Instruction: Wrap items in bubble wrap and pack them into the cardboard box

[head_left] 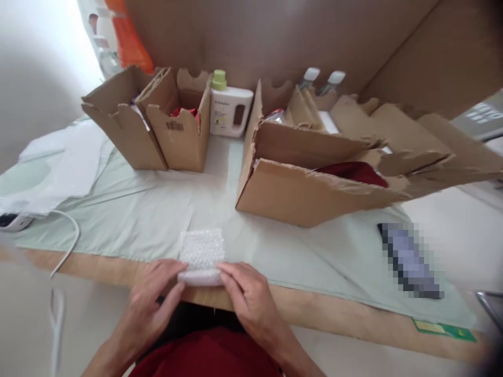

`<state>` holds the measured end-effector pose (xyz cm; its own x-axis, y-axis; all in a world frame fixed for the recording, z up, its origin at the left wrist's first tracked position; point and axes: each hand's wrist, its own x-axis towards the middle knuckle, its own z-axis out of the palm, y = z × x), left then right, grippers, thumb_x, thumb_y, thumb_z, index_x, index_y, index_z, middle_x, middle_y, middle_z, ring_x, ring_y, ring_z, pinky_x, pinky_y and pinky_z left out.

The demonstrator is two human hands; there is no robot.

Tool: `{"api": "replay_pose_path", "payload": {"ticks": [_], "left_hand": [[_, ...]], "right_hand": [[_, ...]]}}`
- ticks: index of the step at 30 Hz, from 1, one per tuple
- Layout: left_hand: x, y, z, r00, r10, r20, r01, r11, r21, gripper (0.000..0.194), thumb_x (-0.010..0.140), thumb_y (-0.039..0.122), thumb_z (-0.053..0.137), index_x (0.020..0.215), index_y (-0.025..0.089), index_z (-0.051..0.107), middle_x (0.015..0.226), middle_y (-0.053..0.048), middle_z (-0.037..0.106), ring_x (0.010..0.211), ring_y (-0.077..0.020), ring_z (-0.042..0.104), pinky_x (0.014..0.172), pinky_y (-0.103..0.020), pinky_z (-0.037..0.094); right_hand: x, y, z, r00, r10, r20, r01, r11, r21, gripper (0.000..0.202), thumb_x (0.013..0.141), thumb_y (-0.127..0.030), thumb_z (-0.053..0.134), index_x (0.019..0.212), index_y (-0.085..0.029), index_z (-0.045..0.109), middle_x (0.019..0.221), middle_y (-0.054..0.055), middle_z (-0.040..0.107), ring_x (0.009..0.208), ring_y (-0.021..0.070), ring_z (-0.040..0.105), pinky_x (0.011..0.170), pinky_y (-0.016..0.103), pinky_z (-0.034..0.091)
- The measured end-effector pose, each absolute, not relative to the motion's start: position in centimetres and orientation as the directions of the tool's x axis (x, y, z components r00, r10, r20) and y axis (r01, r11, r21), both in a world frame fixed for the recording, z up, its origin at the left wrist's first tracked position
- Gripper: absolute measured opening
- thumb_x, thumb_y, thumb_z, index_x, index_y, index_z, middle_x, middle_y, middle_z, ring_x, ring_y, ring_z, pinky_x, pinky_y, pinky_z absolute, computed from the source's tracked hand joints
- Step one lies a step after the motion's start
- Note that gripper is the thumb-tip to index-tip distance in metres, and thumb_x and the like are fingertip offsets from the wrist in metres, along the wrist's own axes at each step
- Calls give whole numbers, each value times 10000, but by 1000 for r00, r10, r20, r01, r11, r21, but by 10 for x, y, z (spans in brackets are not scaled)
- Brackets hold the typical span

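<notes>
Two hands meet at the near edge of the table [353,319]: the left hand [151,301] and the right hand [247,298] both pinch with their fingertips the near end of one small bubble-wrap packet [202,254], which lies flat on the pale green cloth [137,214]. I judge the wrapping nearly finished, since what is inside is fully covered; only the near end seems left to fold or close. Behind stand two small open cartons [157,123] and one larger open carton [314,178] with something red inside. One white bottle with a green cap [230,107] stands between them, and two white-capped bottles [322,78] stand behind.
</notes>
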<state>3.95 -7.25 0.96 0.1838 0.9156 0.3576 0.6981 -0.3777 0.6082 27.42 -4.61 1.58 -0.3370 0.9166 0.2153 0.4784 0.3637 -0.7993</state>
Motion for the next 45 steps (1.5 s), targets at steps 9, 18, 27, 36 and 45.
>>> {"api": "replay_pose_path", "payload": {"ticks": [9,18,27,36,45], "left_hand": [[58,-32,-3,-24,947,321,816,-166,553,226,976,286,579,1143,183,691,762,-5,695,693,-177,647,712,-329,547],[49,-50,1,-102,927,362,806,-136,576,278,948,202,561,1197,154,675,746,-9,651,692,-170,608,611,-268,524],[42,-60,7,-113,935,336,678,-174,714,347,942,166,552,1285,173,608,873,-5,673,799,-141,671,806,-272,561],[38,-99,10,72,936,344,674,-300,676,238,889,205,638,1125,219,664,1116,-91,730,1145,-269,652,1001,-433,522],[45,-88,1,-81,914,398,839,-153,522,80,949,185,601,964,203,678,859,-33,714,824,-216,628,814,-386,457]], "right_hand": [[272,-38,14,-449,797,404,659,601,-452,350,943,-141,635,1291,-170,613,1265,133,686,1154,282,620,947,448,509],[254,-19,20,-648,732,209,628,669,-397,440,931,-141,636,1365,-184,582,1451,160,618,1389,330,504,1062,544,463],[261,-16,27,-607,763,224,555,608,-568,573,919,-223,683,1452,-150,488,1424,160,627,1311,301,560,1081,523,462],[264,-29,25,-630,736,248,404,584,-704,284,985,-153,577,1248,-230,649,1063,50,770,985,214,672,904,403,515],[256,-31,11,-444,802,399,617,597,-513,341,984,-271,612,1316,-191,624,1199,136,713,1043,268,677,882,428,547]]}}
